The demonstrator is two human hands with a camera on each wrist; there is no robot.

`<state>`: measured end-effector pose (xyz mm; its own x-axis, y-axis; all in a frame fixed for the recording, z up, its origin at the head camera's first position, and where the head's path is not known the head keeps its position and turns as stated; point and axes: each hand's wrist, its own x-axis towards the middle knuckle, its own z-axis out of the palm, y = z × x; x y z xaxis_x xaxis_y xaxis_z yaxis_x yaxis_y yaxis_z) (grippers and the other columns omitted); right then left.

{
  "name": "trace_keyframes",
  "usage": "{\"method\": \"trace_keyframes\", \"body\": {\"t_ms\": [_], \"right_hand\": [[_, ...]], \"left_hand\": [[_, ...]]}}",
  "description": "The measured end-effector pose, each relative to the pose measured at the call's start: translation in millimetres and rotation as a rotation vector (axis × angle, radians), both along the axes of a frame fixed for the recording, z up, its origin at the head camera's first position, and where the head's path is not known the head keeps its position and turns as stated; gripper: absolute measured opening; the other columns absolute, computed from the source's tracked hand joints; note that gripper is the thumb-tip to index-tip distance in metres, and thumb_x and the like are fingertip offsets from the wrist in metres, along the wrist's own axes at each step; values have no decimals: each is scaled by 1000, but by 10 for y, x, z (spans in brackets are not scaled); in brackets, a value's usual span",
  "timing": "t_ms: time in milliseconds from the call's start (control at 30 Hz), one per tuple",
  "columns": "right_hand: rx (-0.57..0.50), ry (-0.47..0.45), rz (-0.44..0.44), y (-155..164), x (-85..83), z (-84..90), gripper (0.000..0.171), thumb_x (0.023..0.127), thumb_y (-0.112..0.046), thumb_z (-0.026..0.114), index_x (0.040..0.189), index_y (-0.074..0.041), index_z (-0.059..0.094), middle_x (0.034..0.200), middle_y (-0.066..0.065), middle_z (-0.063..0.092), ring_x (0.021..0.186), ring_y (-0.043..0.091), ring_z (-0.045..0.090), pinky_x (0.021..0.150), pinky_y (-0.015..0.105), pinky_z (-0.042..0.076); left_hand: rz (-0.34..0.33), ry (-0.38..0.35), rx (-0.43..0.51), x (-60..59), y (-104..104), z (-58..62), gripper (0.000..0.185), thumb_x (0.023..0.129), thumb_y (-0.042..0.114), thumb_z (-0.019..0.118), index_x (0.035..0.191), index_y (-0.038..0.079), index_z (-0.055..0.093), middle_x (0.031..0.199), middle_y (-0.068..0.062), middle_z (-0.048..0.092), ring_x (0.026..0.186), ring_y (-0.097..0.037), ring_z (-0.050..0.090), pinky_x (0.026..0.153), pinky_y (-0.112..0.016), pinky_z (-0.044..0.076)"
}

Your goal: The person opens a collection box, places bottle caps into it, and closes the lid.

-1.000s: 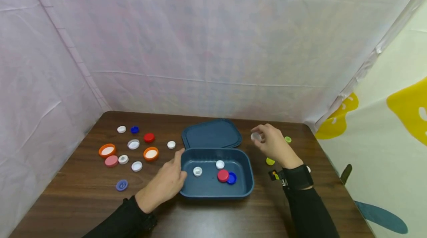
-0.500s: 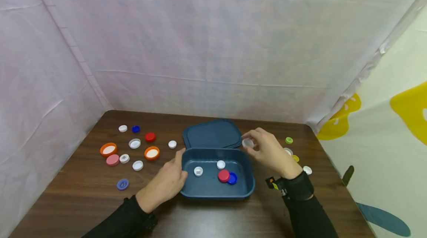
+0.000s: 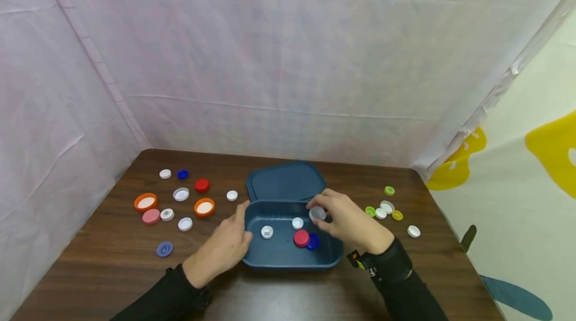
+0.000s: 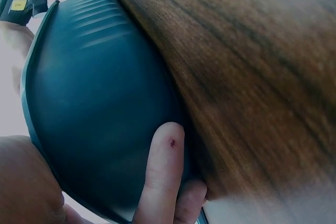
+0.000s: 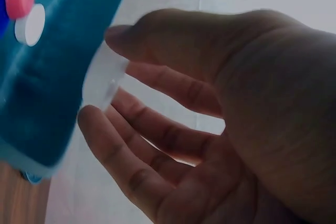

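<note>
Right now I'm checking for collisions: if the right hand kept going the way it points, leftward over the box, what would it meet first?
Probably the small white cap in the box, just left of the right hand; depth is unclear.

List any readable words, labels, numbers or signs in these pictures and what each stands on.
No text can be read.
Yellow tag on the right wristband: any marks too small and blurred to read.
Caps on the table and in the blue container: only moulded shapes, no lettering legible.
Right hand pinches a clear cap: no marking visible.
</note>
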<state>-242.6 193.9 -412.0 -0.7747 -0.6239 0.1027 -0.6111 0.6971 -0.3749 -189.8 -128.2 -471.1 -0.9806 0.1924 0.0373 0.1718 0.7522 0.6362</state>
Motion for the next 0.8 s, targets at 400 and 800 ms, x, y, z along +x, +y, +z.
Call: {"method": "trace_keyframes", "body": {"t_ms": [400, 800], "right_hand": [[78, -124, 115, -122, 40, -150, 33, 102, -12, 90, 134, -9, 82, 126, 6, 77, 108, 17, 72, 94, 31, 67], [74, -149, 87, -121, 12, -134, 34, 104, -12, 88, 137, -7, 80, 131, 13, 78, 114, 27, 75, 97, 37, 68]], "left_hand": [[0, 25, -18, 26, -2, -40, 72, 105, 4, 63, 172, -8, 38, 156, -38, 68, 119, -35, 79, 104, -58, 68], [-4, 31, -15, 22, 1, -23, 72, 106, 4, 63, 173, -8, 37, 157, -37, 67, 117, -35, 79, 104, -58, 69]]}}
